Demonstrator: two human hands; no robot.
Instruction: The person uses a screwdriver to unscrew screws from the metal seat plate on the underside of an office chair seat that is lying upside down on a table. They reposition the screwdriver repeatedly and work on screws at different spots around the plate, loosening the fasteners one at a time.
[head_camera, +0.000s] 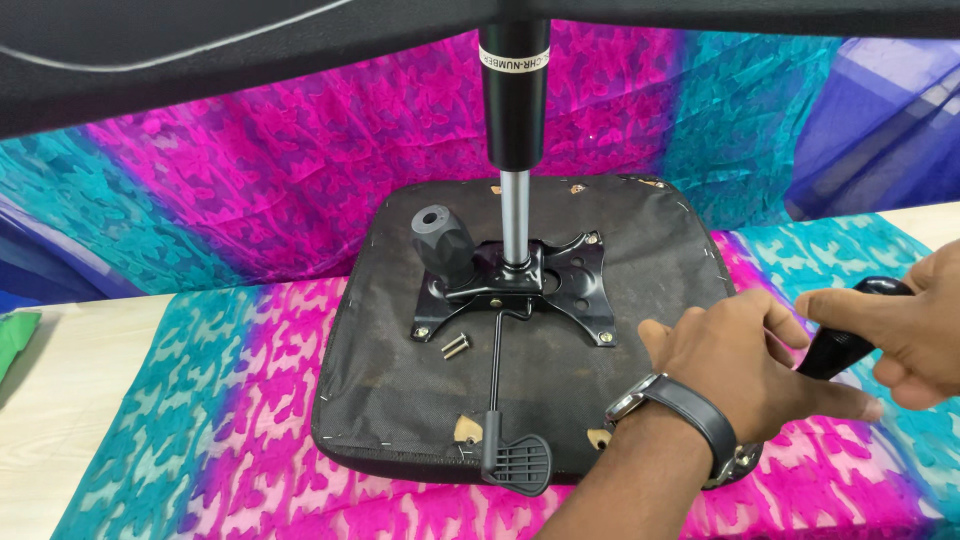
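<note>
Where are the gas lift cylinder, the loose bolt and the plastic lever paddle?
gas lift cylinder (513, 110), head view, on its black upper tube.
loose bolt (455, 346), head view, on its shaft, lying on the seat underside.
plastic lever paddle (518, 463), head view, on its ribbed flat face.

seat underside (400, 400): black | cloth (200, 420): pink-teal patterned | handle (845, 340): black | wristwatch (690, 405): black strap

One upturned seat cushion (420, 400), one gas cylinder (513, 90), one mounting plate (580, 280) — one loose bolt (456, 346), two hands — left (745, 365), right (915, 325).
</note>
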